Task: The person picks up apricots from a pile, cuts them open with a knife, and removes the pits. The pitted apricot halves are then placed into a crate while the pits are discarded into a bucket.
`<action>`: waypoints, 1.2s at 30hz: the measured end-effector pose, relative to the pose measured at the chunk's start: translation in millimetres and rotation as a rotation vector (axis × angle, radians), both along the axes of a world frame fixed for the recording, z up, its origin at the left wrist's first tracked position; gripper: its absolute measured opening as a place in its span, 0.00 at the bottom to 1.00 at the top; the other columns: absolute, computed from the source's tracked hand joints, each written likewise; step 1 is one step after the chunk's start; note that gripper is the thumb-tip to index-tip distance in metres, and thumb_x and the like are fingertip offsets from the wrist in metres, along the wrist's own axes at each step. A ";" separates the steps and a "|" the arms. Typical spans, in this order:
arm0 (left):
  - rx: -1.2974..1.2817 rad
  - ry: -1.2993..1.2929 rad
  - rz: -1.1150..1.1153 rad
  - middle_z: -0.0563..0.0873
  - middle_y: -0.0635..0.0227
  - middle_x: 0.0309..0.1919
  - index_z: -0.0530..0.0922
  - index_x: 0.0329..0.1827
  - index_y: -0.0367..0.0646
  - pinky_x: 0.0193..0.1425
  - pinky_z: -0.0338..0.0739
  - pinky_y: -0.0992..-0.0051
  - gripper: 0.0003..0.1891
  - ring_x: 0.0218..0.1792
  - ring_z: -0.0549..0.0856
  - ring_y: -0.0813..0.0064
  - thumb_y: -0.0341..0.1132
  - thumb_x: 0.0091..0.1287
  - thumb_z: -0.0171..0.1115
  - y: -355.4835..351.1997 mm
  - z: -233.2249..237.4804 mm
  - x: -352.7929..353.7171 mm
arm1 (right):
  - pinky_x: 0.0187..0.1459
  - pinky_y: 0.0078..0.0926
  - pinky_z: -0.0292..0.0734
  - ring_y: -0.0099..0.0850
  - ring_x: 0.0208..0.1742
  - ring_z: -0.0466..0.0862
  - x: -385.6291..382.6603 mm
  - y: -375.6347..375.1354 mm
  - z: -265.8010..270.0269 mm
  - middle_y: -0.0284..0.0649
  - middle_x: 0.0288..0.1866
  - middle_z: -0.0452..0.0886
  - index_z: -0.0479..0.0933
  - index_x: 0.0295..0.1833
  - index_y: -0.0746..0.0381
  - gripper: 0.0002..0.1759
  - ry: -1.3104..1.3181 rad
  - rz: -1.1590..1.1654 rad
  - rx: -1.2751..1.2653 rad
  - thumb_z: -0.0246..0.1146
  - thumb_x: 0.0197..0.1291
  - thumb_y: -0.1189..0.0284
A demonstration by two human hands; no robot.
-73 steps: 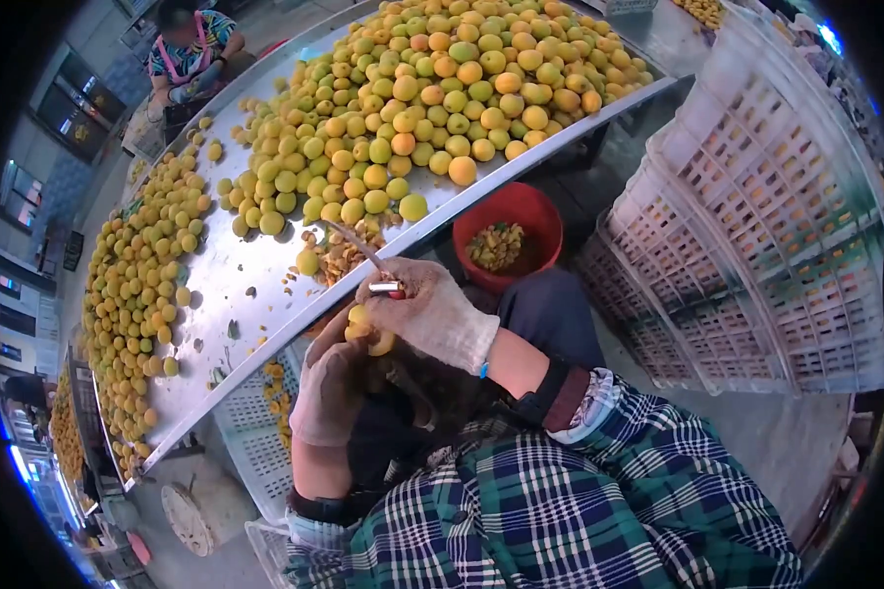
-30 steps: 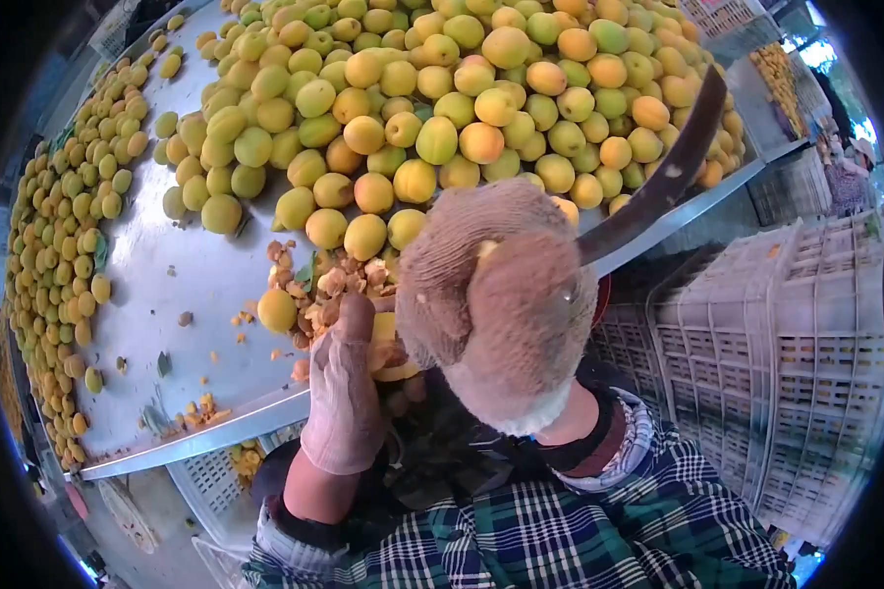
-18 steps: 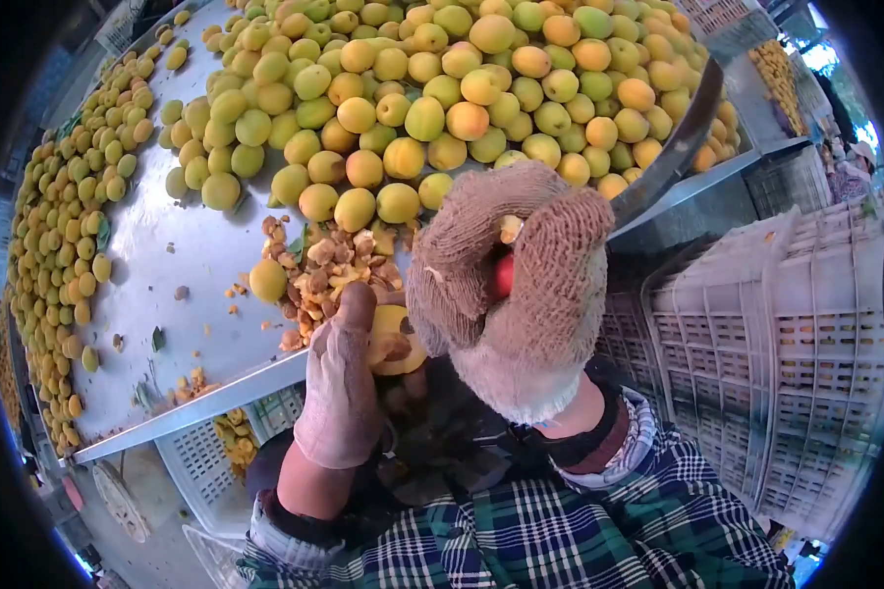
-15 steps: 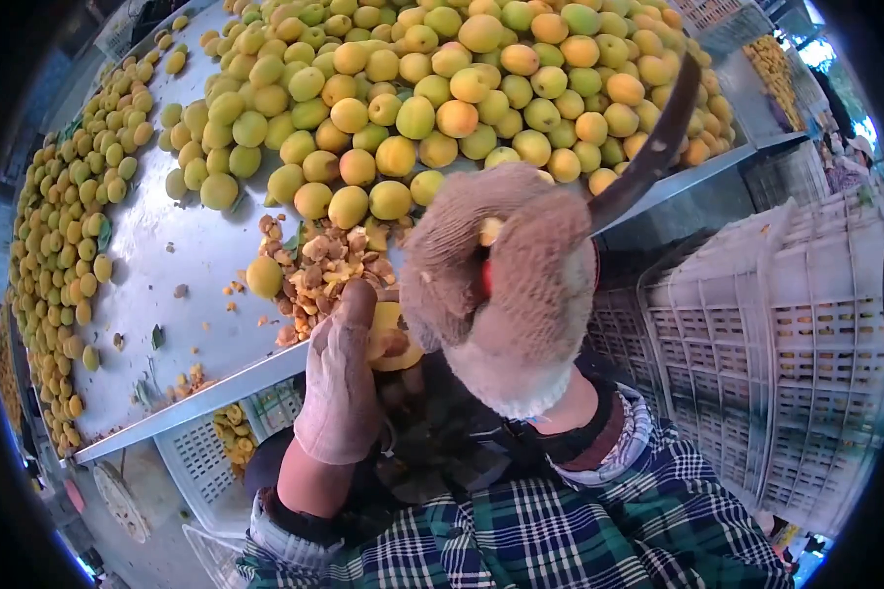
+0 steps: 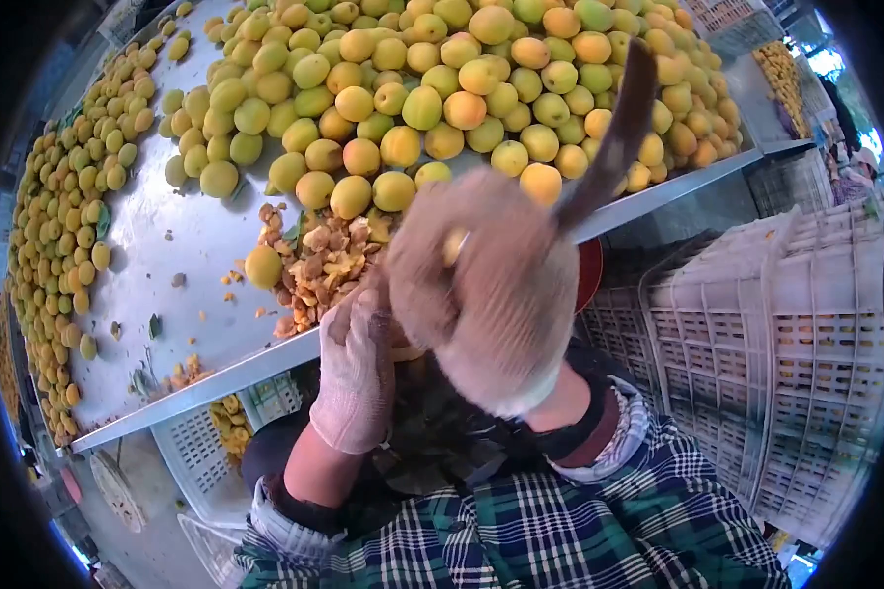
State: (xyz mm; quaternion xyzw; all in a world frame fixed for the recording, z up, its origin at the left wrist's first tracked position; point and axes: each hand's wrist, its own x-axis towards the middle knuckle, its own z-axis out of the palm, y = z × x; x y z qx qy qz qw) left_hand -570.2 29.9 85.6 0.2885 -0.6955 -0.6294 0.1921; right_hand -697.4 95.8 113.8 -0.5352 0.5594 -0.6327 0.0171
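Note:
My right hand [image 5: 491, 285], in a stained knit glove, is wrapped round a knife whose dark curved blade [image 5: 614, 137] points up and to the right. Beside it, my left hand [image 5: 357, 368], gloved too, holds a piece of yellow fruit [image 5: 410, 350], mostly hidden behind my right hand. The hands meet in front of the metal table's near edge. Just beyond them lies a heap of pits and fruit scraps [image 5: 326, 265], with one whole yellow fruit [image 5: 263, 266] at its left side.
A large pile of yellow-green fruit [image 5: 422, 108] covers the back of the metal table [image 5: 172, 280]; more fruit [image 5: 59, 236] lies along the left. Stacked white crates [image 5: 727, 363] stand at the right. Below the table edge, a white crate [image 5: 198, 461] holds cut fruit. A red container [image 5: 589, 273] shows behind my right hand.
My right hand has moved slightly left against my left hand, and the blade has swung left and more upright. The fruit piece in my left hand is now mostly covered.

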 end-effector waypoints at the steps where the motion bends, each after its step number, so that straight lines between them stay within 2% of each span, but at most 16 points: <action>1: -0.045 -0.009 -0.022 0.81 0.63 0.31 0.78 0.52 0.35 0.40 0.73 0.74 0.24 0.32 0.78 0.74 0.49 0.78 0.44 -1.9 -2.0 1.8 | 0.40 0.27 0.77 0.31 0.39 0.82 -2.0 2.8 0.4 0.39 0.39 0.81 0.76 0.46 0.63 0.13 0.072 -0.082 0.037 0.67 0.57 0.71; 4: -0.039 0.013 -0.057 0.79 0.68 0.27 0.78 0.49 0.34 0.35 0.70 0.77 0.27 0.29 0.74 0.80 0.54 0.77 0.46 -3.9 -6.4 2.2 | 0.42 0.29 0.78 0.34 0.40 0.83 -9.8 3.6 -4.4 0.41 0.42 0.81 0.75 0.50 0.64 0.18 0.188 -0.220 0.095 0.68 0.57 0.68; 9: 0.277 0.034 -0.063 0.80 0.74 0.29 0.79 0.48 0.33 0.35 0.69 0.81 0.26 0.30 0.74 0.86 0.52 0.77 0.49 0.9 -10.0 6.6 | 0.44 0.33 0.79 0.37 0.43 0.83 -10.9 6.7 -10.3 0.44 0.47 0.81 0.74 0.57 0.65 0.27 0.324 -0.289 0.075 0.69 0.56 0.62; 11: 0.216 0.113 -0.097 0.80 0.74 0.30 0.79 0.50 0.33 0.35 0.70 0.82 0.25 0.31 0.75 0.86 0.51 0.77 0.49 3.1 -14.4 8.3 | 0.45 0.34 0.80 0.38 0.44 0.83 -10.3 7.4 -10.9 0.45 0.49 0.81 0.74 0.59 0.65 0.30 0.316 -0.280 0.058 0.70 0.56 0.59; 12: 0.196 0.132 -0.114 0.81 0.74 0.30 0.78 0.50 0.33 0.35 0.71 0.82 0.25 0.32 0.76 0.85 0.51 0.77 0.49 3.9 -14.9 9.0 | 0.45 0.35 0.80 0.39 0.45 0.83 -8.9 7.6 -10.0 0.45 0.50 0.81 0.74 0.61 0.65 0.31 0.260 -0.242 0.056 0.70 0.56 0.58; 14: 0.164 0.147 -0.148 0.81 0.72 0.32 0.78 0.51 0.33 0.36 0.73 0.80 0.23 0.33 0.78 0.83 0.48 0.77 0.49 4.9 -14.4 10.2 | 0.45 0.31 0.81 0.34 0.46 0.84 -1.3 6.0 -3.5 0.45 0.51 0.82 0.73 0.60 0.66 0.26 -0.147 -0.040 0.082 0.67 0.59 0.67; 16: -0.018 0.105 -0.201 0.82 0.69 0.35 0.78 0.52 0.34 0.37 0.77 0.77 0.19 0.35 0.80 0.79 0.44 0.77 0.49 3.8 -13.9 11.4 | 0.45 0.27 0.83 0.29 0.48 0.85 5.3 4.5 3.3 0.44 0.53 0.83 0.73 0.60 0.67 0.21 -0.554 0.163 0.106 0.65 0.62 0.75; 18: -0.245 0.054 -0.252 0.83 0.65 0.39 0.77 0.53 0.36 0.40 0.80 0.75 0.15 0.38 0.83 0.75 0.38 0.74 0.51 0.9 -14.9 13.4 | 0.43 0.24 0.82 0.26 0.47 0.85 5.5 3.7 9.1 0.42 0.51 0.84 0.75 0.57 0.68 0.17 -0.710 0.300 0.109 0.64 0.63 0.77; 20: -0.240 0.059 -0.260 0.83 0.61 0.43 0.77 0.54 0.37 0.42 0.81 0.73 0.13 0.41 0.85 0.70 0.32 0.70 0.54 0.2 -16.9 14.3 | 0.40 0.24 0.80 0.26 0.43 0.83 5.0 2.8 11.6 0.41 0.47 0.81 0.75 0.55 0.66 0.15 -0.835 0.387 0.131 0.63 0.64 0.74; 23: -0.376 -0.034 -0.440 0.83 0.58 0.48 0.77 0.56 0.40 0.46 0.81 0.71 0.19 0.46 0.85 0.65 0.26 0.61 0.61 -8.9 -7.1 14.7 | 0.35 0.23 0.75 0.25 0.37 0.79 4.3 1.8 11.7 0.38 0.42 0.77 0.74 0.50 0.65 0.13 -0.954 0.445 0.130 0.60 0.65 0.68; 25: -0.219 -0.077 -0.482 0.83 0.58 0.49 0.77 0.57 0.41 0.50 0.80 0.70 0.22 0.48 0.85 0.62 0.25 0.56 0.64 -10.5 -10.2 16.1 | 0.31 0.23 0.72 0.25 0.33 0.76 4.0 1.4 11.8 0.37 0.38 0.75 0.74 0.48 0.63 0.14 -1.025 0.462 0.110 0.58 0.66 0.64; 26: 0.035 -0.061 -0.426 0.84 0.59 0.50 0.77 0.56 0.42 0.52 0.79 0.69 0.23 0.49 0.85 0.61 0.25 0.55 0.65 -7.4 -20.4 15.7 | 0.29 0.23 0.71 0.25 0.31 0.75 4.5 1.1 11.4 0.36 0.36 0.73 0.73 0.46 0.63 0.14 -1.061 0.462 0.094 0.58 0.66 0.62; 30: 0.388 -0.195 -0.455 0.86 0.62 0.46 0.79 0.55 0.43 0.56 0.77 0.68 0.21 0.50 0.84 0.60 0.27 0.55 0.65 -12.4 -18.1 14.6 | 0.23 0.23 0.65 0.24 0.24 0.69 1.6 1.4 9.3 0.34 0.28 0.68 0.72 0.41 0.60 0.18 -1.254 0.442 -0.007 0.54 0.68 0.55; 33: 0.818 -0.168 -0.408 0.86 0.64 0.43 0.76 0.56 0.41 0.49 0.78 0.73 0.19 0.45 0.85 0.69 0.27 0.60 0.61 -12.5 -11.0 12.0 | 0.18 0.23 0.60 0.24 0.18 0.65 2.3 2.9 7.3 0.32 0.23 0.64 0.71 0.36 0.59 0.23 -1.418 0.434 -0.075 0.52 0.69 0.49; 34: 0.926 -0.019 -0.463 0.86 0.64 0.43 0.76 0.55 0.40 0.46 0.79 0.74 0.17 0.42 0.85 0.71 0.29 0.63 0.59 -16.5 -14.3 11.9 | 0.16 0.23 0.59 0.23 0.16 0.64 1.6 2.1 7.4 0.31 0.21 0.63 0.71 0.35 0.58 0.24 -1.455 0.431 -0.092 0.51 0.69 0.47; 36: 1.035 0.119 -0.246 0.83 0.60 0.36 0.74 0.54 0.38 0.25 0.78 0.79 0.17 0.26 0.84 0.71 0.42 0.75 0.50 -6.1 -7.5 6.5 | 0.13 0.23 0.56 0.23 0.13 0.61 -0.7 -1.8 6.4 0.30 0.17 0.60 0.71 0.32 0.57 0.28 -1.481 0.421 -0.110 0.49 0.70 0.43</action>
